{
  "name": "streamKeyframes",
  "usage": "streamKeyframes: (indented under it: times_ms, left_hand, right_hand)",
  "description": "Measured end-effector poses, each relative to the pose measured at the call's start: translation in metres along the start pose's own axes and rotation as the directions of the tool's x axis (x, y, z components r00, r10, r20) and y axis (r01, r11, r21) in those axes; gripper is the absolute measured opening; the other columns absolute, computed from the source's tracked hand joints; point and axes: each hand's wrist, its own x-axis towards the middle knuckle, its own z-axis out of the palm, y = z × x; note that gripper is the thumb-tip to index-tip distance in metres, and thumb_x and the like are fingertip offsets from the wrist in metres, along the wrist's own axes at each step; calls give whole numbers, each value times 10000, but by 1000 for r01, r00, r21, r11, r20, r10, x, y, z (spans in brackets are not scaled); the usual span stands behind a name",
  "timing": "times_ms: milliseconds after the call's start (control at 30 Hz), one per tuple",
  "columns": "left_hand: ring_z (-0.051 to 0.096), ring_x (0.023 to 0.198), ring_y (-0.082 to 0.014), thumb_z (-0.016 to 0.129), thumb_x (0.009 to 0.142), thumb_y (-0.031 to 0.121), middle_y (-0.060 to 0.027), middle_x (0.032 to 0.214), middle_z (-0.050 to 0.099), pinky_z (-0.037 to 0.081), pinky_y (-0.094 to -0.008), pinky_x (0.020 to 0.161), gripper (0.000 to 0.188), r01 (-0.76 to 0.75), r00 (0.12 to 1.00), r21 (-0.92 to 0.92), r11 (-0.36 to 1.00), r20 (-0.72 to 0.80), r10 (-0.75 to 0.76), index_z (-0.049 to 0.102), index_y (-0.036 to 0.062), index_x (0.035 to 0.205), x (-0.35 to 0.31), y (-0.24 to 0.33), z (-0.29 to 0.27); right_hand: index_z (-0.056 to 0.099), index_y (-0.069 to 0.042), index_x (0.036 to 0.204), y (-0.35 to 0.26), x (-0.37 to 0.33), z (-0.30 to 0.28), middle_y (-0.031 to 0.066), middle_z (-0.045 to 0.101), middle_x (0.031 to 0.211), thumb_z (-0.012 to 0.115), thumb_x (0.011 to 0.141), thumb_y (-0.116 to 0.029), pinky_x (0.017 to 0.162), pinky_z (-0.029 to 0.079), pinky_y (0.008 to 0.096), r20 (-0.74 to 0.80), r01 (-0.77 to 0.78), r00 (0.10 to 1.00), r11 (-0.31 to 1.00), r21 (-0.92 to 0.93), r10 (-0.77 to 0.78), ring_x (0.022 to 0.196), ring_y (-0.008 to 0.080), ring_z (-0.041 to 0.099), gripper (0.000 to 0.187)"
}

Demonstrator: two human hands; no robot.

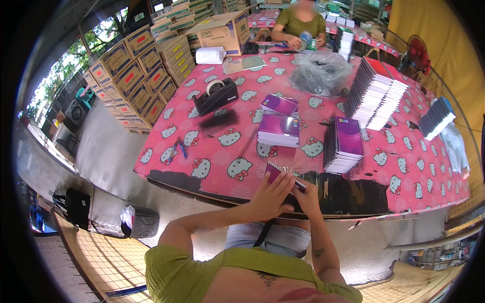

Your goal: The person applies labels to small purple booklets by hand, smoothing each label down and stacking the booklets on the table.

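At the table's near edge my left hand [275, 193] lies over a small purple notebook [273, 171], its fingers across the cover and the notebook's far end showing past them. Close against it, my right hand [307, 197] is closed around a short dark object [299, 186] whose kind I cannot make out. Light wire loops [286, 169] stick out by my left fingertips. Beyond my hands lie a stack of purple notebooks [279, 130], with another small pile [279, 104] behind it. To the right stands a stack of spiral-bound purple notebooks [344, 144].
A black tape dispenser [216, 96], a dark bundle of coils [219, 118] and pens [181, 149] lie at left. Tall spiral-bound stacks [376, 93] and a clear plastic bag [321, 73] are farther off. Another person [301, 25] works across the table [230, 174]; cartons [132, 76] stand left.
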Motion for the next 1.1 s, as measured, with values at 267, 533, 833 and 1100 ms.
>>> streamKeyframes:
  times_ms: [267, 533, 833, 1100]
  left_hand:
    - [229, 1496, -378, 390, 978, 606, -232, 1591, 276, 101, -649, 1160, 852, -29, 1000, -1, 1000, -2, 29, 304, -55, 1508, -4, 3, 16]
    - [232, 1500, -373, 396, 989, 588, -220, 1586, 302, 23, -659, 1162, 819, -46, 999, -71, 996, 7, 46, 313, -35, 1513, 0, 2, 22]
    - [649, 1022, -202, 686, 895, 204, -15, 1003, 690, 99, -679, 1158, 190, -63, 984, -192, 979, -177, 28, 683, 152, 1078, 54, -28, -6]
    - [651, 1021, -192, 697, 893, 251, -5, 984, 687, 105, -669, 1161, 186, -83, 985, -232, 969, -164, 45, 680, 153, 1051, 56, -34, -3]
  right_hand:
    - [690, 20, 1130, 8, 9, -14, 194, 682, 788, 665, 886, -61, 656, 500, 333, -36, 115, 990, 941, -317, -133, 709, 96, 571, 258]
    - [669, -12, 1209, 20, 10, -16, 193, 654, 753, 686, 875, -89, 638, 484, 358, 7, 130, 991, 938, -321, -135, 621, 216, 569, 343]
    - [665, 11, 1214, -8, 7, -22, 168, 658, 762, 743, 869, -124, 662, 495, 327, 53, -12, 998, 924, -382, 35, 644, 173, 567, 379]
    - [721, 4, 1115, -58, -4, -61, 63, 713, 949, 716, 896, -99, 701, 486, 257, 83, 66, 996, 950, -304, -43, 808, 79, 606, 242]
